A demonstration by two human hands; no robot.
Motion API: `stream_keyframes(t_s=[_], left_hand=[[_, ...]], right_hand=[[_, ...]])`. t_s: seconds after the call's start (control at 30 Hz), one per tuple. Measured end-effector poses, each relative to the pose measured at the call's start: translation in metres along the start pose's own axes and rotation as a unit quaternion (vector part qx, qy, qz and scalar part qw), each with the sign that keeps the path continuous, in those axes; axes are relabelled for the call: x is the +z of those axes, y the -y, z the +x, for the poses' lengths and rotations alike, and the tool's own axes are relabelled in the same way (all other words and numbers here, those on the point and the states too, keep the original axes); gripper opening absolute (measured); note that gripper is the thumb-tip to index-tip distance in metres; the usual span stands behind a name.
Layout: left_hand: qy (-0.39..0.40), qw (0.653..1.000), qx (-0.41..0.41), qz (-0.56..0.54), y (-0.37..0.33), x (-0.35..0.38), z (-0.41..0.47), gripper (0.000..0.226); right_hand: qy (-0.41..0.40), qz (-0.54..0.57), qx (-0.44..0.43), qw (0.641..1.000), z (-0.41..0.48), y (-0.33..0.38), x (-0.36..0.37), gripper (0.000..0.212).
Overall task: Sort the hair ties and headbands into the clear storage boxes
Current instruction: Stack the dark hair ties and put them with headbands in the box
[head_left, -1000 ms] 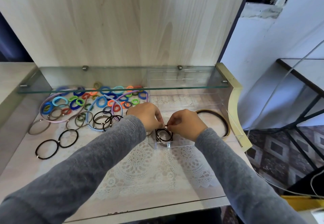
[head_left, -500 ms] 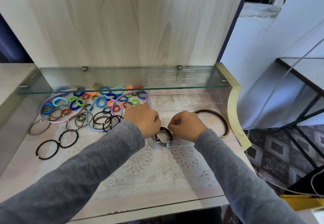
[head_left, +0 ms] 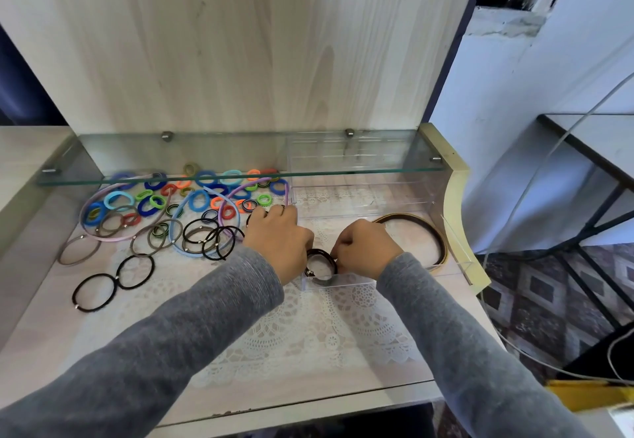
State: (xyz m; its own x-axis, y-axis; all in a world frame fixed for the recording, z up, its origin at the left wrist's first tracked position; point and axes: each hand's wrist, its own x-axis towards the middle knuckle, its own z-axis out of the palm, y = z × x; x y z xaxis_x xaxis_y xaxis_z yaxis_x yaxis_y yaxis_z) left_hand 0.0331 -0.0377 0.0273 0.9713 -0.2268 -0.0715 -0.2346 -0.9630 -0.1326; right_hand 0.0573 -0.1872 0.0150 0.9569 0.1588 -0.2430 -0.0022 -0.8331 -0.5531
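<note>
Left grip (head_left: 278, 241) dipped; ties (head_left: 321, 256) between it, right grip (head_left: 365, 249).

Bright even daylight, soft shadows, wide-angle edge bending, sleeves slightly blurred.

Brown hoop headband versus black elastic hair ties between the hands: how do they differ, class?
The brown hoop headband is a wide arc; the black elastic hair ties form a small closed loop. The headband lies untouched; the left hand and right hand pinch the ties. Both are dark, curved bands.
</note>
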Motion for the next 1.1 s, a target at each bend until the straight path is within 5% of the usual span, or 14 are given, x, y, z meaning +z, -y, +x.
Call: stream_keyframes(t_s=[1.1], left_hand=[[-0.023, 1.0, 0.011, -0.001, 0.0, 0.01, 0.004, 0.031]], right_hand=[[0.013, -0.008, 0.006, 1.0, -0.004, 0.01, -0.001, 0.034]])
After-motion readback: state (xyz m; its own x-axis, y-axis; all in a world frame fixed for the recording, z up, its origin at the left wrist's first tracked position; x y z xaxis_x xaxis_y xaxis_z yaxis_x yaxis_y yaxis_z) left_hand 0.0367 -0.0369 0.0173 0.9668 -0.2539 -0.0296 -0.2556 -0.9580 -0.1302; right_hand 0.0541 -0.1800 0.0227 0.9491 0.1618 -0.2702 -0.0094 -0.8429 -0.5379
